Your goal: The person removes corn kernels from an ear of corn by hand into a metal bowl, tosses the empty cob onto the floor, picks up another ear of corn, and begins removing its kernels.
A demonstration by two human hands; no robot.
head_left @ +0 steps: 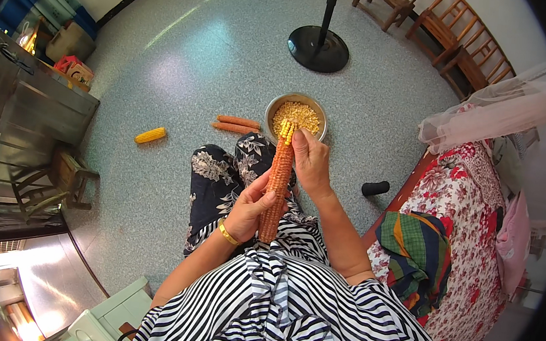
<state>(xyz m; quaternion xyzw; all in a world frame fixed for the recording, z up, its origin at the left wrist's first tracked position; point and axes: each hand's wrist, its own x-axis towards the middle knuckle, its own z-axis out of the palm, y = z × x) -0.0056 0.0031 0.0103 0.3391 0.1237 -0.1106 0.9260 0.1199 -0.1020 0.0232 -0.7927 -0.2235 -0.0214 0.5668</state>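
A long corn cob (pixel 275 180) slants up and away over my lap, mostly bare and reddish, with rows of yellow kernels left at its far end. My left hand (pixel 251 206) is wrapped round its lower middle. At the kernel end my right hand (pixel 310 158) is closed on the cob, its thumb pressed by the kernels. Just beyond, a metal bowl (pixel 269 112) of loose yellow kernels (pixel 297 115) stands on the floor, partly hidden by the cob tip and right hand. Two bare cobs (pixel 236 125) lie left of the bowl, and a full yellow corn ear (pixel 151 135) farther left.
A round black stand base (pixel 319 49) with a pole stands beyond the bowl. Wooden chairs (pixel 441 25) line the far right. A bed with a floral cover (pixel 449 187) is on the right, a black object (pixel 375 188) before it. A small wooden chair (pixel 62 176) stands left.
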